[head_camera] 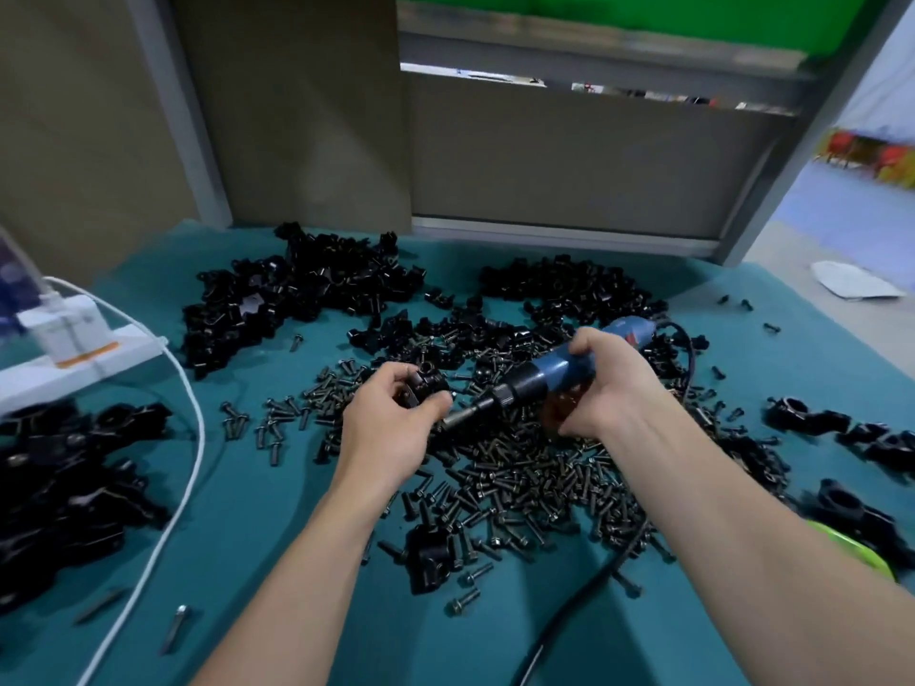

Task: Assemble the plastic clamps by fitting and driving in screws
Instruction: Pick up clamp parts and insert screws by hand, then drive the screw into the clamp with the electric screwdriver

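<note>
While the left hand (391, 418) is pinching the clamp (427, 386) above the screw pile (520, 472), the right hand (611, 383) is gripping the electric screwdriver (554, 373); its bit is pointing toward the clamp and probably needs squaring before triggering.

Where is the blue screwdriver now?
Right of centre in the head view, the right hand grips the screwdriver over the screw pile, tip beside the left hand.

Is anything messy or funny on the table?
Nothing looks broken. The screws lie spilled loose over the green cloth, and a lone screw lies at the near left, far from the heap.
</note>
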Action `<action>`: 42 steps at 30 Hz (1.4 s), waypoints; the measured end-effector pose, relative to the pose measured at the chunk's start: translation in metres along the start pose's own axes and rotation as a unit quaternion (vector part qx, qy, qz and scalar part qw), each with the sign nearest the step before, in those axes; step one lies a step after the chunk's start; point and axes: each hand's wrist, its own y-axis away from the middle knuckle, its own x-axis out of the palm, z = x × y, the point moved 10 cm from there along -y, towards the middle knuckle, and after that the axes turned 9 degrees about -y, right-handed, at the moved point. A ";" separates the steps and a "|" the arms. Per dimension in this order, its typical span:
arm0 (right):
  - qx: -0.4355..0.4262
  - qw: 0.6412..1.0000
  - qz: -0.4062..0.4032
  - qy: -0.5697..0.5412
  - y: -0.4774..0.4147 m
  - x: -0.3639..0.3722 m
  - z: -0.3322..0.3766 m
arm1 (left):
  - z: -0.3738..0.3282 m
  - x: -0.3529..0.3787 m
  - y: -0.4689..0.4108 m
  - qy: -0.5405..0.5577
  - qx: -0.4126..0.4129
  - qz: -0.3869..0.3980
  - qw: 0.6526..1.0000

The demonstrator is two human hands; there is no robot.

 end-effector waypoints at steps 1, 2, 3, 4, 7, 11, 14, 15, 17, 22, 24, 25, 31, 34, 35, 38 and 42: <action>-0.004 0.998 0.030 -0.053 0.000 0.004 0.003 | -0.002 0.002 -0.001 -0.003 0.001 0.005 1.000; -0.010 0.993 0.058 -0.103 0.000 0.008 0.006 | -0.002 0.004 -0.002 0.000 0.004 0.012 1.000; -0.015 0.985 0.085 -0.151 0.001 0.012 0.010 | -0.003 0.008 -0.003 0.014 0.009 0.030 0.999; -0.019 0.974 0.109 -0.196 0.002 0.017 0.014 | -0.004 0.011 -0.002 0.023 0.019 0.043 0.999; -0.035 0.945 0.125 -0.301 0.000 0.021 0.026 | 0.004 0.015 -0.003 0.026 0.005 0.063 0.998; -0.082 0.928 0.099 -0.349 -0.013 0.012 0.035 | -0.008 0.023 -0.001 0.085 0.059 0.120 0.987; -0.127 0.933 0.068 -0.330 -0.023 -0.001 0.036 | -0.018 0.023 0.005 0.071 0.087 0.133 0.985; -0.143 0.931 0.067 -0.329 -0.025 -0.004 0.037 | -0.019 0.024 0.004 0.057 0.095 0.134 0.985; -0.169 0.928 0.078 -0.324 -0.027 -0.004 0.041 | -0.024 0.025 0.005 0.026 0.115 0.128 0.985; -0.185 0.922 0.106 -0.322 -0.028 0.002 0.044 | -0.024 0.022 0.006 -0.003 0.123 0.115 0.986; -0.180 0.920 0.116 -0.327 -0.028 0.005 0.043 | -0.023 0.022 0.006 -0.006 0.120 0.111 0.987; -0.178 0.920 0.116 -0.328 -0.029 0.006 0.042 | -0.024 0.021 0.007 -0.016 0.124 0.103 0.987; -0.165 0.923 0.117 -0.326 -0.036 0.001 0.033 | -0.032 0.012 0.013 -0.160 0.188 0.060 0.967; -0.161 0.920 0.127 -0.333 -0.038 -0.002 0.030 | -0.035 0.010 0.016 -0.218 0.201 0.042 0.954; -0.164 0.920 0.133 -0.329 -0.038 -0.003 0.029 | -0.034 0.011 0.017 -0.236 0.203 0.042 0.949; -0.181 0.919 0.155 -0.313 -0.036 -0.004 0.030 | -0.034 0.020 0.021 -0.257 0.209 0.068 0.941; -0.169 0.907 0.192 -0.334 -0.033 0.001 0.032 | -0.026 0.018 0.019 -0.213 0.152 0.068 0.963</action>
